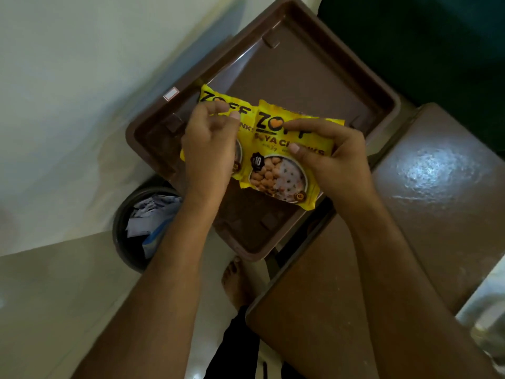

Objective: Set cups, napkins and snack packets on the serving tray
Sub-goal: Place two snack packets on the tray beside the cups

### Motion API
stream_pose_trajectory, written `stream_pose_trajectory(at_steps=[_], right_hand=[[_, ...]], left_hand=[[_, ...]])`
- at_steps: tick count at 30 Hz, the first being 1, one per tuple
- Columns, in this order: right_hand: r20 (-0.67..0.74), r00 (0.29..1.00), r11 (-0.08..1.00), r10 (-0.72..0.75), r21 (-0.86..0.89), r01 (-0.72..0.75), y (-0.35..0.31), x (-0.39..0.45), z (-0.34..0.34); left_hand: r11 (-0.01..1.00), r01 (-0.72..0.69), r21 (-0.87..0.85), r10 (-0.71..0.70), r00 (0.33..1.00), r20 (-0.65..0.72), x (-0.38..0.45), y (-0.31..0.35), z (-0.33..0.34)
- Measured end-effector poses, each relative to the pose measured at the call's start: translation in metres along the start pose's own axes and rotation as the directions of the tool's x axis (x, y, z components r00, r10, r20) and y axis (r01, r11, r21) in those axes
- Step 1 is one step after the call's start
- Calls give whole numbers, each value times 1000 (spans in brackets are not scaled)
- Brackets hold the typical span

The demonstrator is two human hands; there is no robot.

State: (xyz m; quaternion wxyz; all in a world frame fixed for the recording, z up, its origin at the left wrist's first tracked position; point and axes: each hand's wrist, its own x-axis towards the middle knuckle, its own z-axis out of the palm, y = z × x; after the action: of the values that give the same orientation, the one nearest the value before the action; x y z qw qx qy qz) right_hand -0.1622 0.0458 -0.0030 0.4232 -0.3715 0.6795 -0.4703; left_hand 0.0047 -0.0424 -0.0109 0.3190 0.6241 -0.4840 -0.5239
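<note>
Two yellow snack packets overlap above the brown serving tray (308, 61). My right hand (330, 162) pinches the front packet (278, 170) near its top, thumb over the printed face. The rear packet (216, 98) lies partly behind my left hand (207, 143), whose curled fingers cover its face; whether they grip it is unclear. No cups or napkins are in view.
The tray rests on a brown surface, overhanging the edge. A glossy brown table (426, 187) runs to the right. Below the tray stands a dark round bin (128, 242) with crumpled paper. A bare foot (235, 283) is on the pale floor.
</note>
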Motion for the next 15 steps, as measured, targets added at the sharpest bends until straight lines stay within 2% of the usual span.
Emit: stream_pose_trajectory(at_steps=[1,3,5,8,11,15], right_hand=[[-46,997,998,56,19,-55,1,1,-3],[-120,981,988,153,35,-149,2,5,-9],[-167,958,972,233,52,-227,0,7,-14],[-187,930,949,316,43,-313,-4,12,-15],[-215,926,931,310,-128,-341,-4,20,-9],[-246,897,909,366,-112,-402,-1,24,3]], left_hand=[[986,-95,140,102,994,-42,1,-1,-4],[891,-213,401,248,968,-35,4,-5,-10],[822,-210,530,230,973,29,8,-12,-11],[780,-169,603,185,982,36,11,-19,-9],[734,-157,661,197,980,15,16,-16,-7],[749,-57,660,76,997,-1,31,-8,-9]])
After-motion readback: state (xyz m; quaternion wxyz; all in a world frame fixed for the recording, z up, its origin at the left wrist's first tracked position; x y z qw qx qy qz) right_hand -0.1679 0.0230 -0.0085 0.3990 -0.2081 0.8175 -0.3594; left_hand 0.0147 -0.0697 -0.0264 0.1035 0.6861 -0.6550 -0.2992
